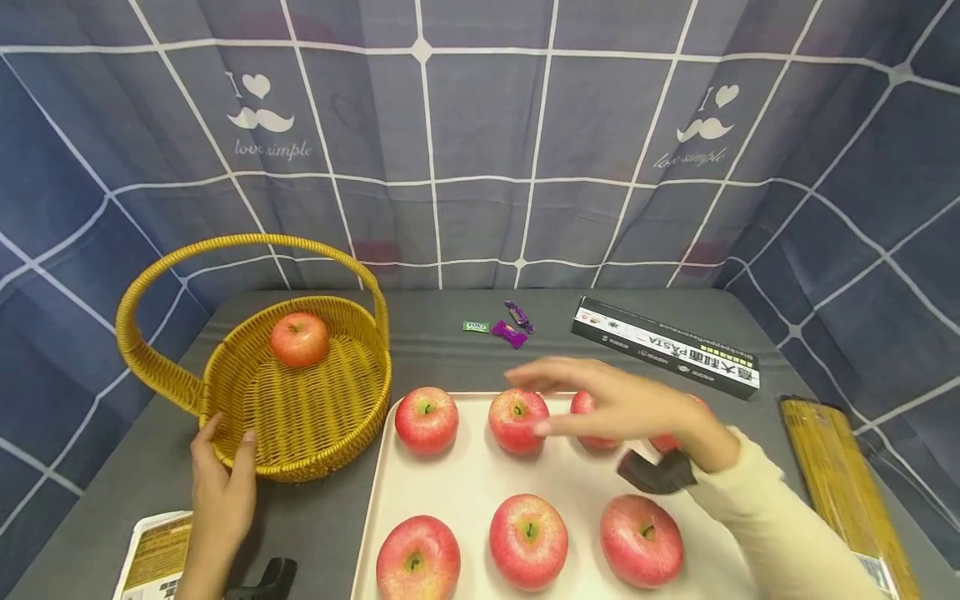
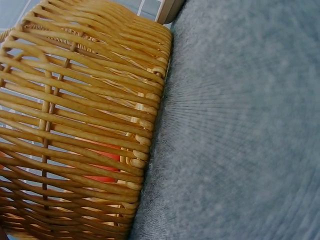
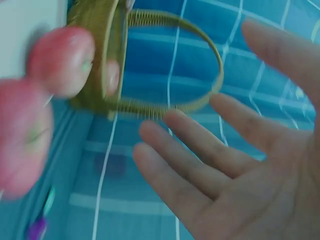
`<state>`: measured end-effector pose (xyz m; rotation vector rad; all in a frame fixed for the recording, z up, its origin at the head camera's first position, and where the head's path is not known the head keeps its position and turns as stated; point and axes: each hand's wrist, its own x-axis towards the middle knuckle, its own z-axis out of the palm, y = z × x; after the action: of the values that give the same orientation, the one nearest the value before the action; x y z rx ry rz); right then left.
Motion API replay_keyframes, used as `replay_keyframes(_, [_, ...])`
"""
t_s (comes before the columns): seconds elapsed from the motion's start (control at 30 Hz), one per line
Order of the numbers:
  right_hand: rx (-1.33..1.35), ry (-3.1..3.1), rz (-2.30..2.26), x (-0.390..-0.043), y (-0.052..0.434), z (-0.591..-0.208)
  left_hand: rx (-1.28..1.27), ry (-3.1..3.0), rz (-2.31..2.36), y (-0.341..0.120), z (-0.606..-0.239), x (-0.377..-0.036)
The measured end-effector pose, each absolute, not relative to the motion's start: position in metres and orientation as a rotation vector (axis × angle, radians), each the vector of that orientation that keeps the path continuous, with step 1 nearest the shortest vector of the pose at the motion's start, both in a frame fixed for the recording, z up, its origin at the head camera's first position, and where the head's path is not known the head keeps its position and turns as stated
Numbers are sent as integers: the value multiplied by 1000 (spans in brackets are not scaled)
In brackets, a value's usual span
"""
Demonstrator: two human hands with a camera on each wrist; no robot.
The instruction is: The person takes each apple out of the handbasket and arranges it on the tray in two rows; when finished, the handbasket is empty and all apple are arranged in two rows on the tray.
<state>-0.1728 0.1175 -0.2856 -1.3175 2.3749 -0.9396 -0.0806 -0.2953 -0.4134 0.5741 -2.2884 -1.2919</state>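
Note:
A woven yellow basket (image 1: 300,417) with a tall handle stands at the left, and one red apple (image 1: 299,338) lies inside it. My left hand (image 1: 222,475) rests against the basket's near outer wall (image 2: 85,115), thumb and finger reaching up to the rim. A white tray (image 1: 465,492) holds several red apples in two rows. My right hand (image 1: 551,400) hovers open, fingers spread, over the back row beside one apple (image 1: 517,421), and hides part of two others. In the right wrist view the open palm (image 3: 225,165) faces blurred apples (image 3: 62,60) and the basket handle (image 3: 215,75).
A black pasta box (image 1: 667,346) lies behind the tray, with small wrapped candies (image 1: 510,333) near it. At the right edge a long spaghetti packet (image 1: 840,475) lies on the table. A printed packet (image 1: 153,554) and a black clip (image 1: 270,579) sit front left. A blue checked curtain backs the grey table.

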Motion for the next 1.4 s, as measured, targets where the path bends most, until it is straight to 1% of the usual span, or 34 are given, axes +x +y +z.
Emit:
replay_keyframes(0.13, [-1367, 2258, -942, -208, 34, -275, 579, -2286, -1289, -298, -413, -80])
replay_keyframes(0.23, [-1369, 2246, -893, -229, -32, -277, 585, -2291, -1294, -298, -413, -81])
replay_keyframes(0.37, [-1338, 2292, -798, -251, -107, -295, 577, -2298, -1295, -296, -413, -82])
replay_keyframes(0.43, [-1317, 2314, -798, -261, -136, -308, 576, -2307, -1291, -294, -415, -83])
replay_keyframes(0.5, [-1241, 2344, -840, -269, -159, -321, 570, -2321, -1289, -293, -416, -83])
replay_keyframes(0.7, [-773, 2384, -1150, -283, -189, -356, 528, -2347, -1279, -290, -418, -87])
replay_keyframes(0.77, [-690, 2348, -1237, -284, -196, -364, 526, -2336, -1264, -292, -417, -86])
replay_keyframes(0.83, [-672, 2318, -1278, -284, -203, -369, 531, -2327, -1250, -296, -415, -84])
replay_keyframes(0.9, [-706, 2307, -1301, -283, -210, -371, 541, -2318, -1236, -301, -413, -82])
replay_keyframes(1.03, [-804, 2327, -1269, -283, -208, -371, 524, -2310, -1233, -300, -412, -84])
replay_keyframes(1.23, [-1111, 2045, -983, -272, -211, -370, 508, -2291, -1242, -300, -413, -83])
replay_keyframes(1.4, [-1276, 1785, -766, -257, -222, -365, 512, -2284, -1237, -302, -412, -81])
